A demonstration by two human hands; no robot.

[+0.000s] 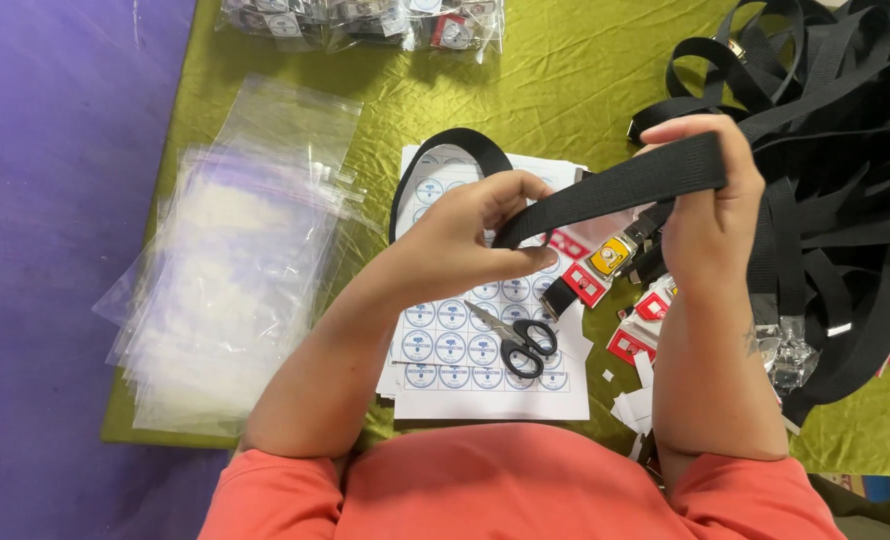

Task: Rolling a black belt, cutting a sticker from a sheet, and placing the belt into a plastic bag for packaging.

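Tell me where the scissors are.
The scissors lie on the sticker sheets, low centre in the head view, just below the left hand.

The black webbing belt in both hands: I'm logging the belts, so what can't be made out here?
All in the head view:
- Black webbing belt: its middle hidden under the left hand and right hand.
- Belt buckle: design too small.
- Belt pile: cut off by the right edge.
- Bagged items: cut off by the top edge.
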